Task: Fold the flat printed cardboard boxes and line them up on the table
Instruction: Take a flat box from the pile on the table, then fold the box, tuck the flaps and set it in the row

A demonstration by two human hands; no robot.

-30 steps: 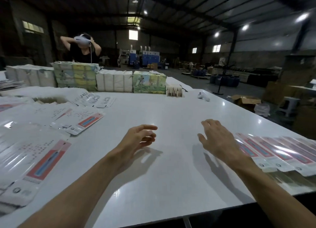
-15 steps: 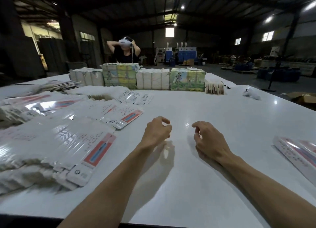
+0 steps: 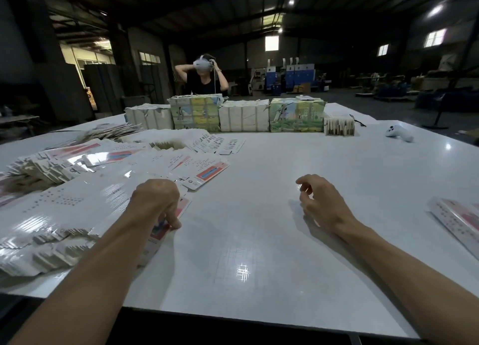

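**Table** (image 3: 259, 215): broad white slab with a glossy, faintly gridded surface and lamp glare on its near part.

**Flat cartons** (image 3: 77, 207): deep fanned heap of unfolded printed card from 8 to 10 o'clock. The laminated white faces carry fine text and red-and-blue panels. The stepped edges show raw greyish board.

**Top carton** (image 3: 184, 207): long rectangle on the heap's right fringe, lying flat.

**Left hand** (image 3: 155, 202): at 9 o'clock, knuckles up, fingers curled down onto the top carton. One digit tip nips its right edge where card meets table.

**Right hand** (image 3: 324, 204): at 3 o'clock over bare table, fingers loosely curled, holding nothing, well apart from any carton.

**Side cartons** (image 3: 456, 220): a few overlapped glossy flats at 3 o'clock, by the table's right edge.

**White bundles** (image 3: 243, 115) and **illustrated bundles** (image 3: 296, 115): block-shaped, alternating in a touching row at 12 o'clock. The illustrated ones are green and yellow.

**Card stack** (image 3: 338, 125): small, ribbed and tan, just right of that row.

**Controller** (image 3: 399, 133): rounded white plastic, at 1 o'clock.

**Person** (image 3: 204, 85): behind the bundles in a dark top, both hands raised to a white headset.
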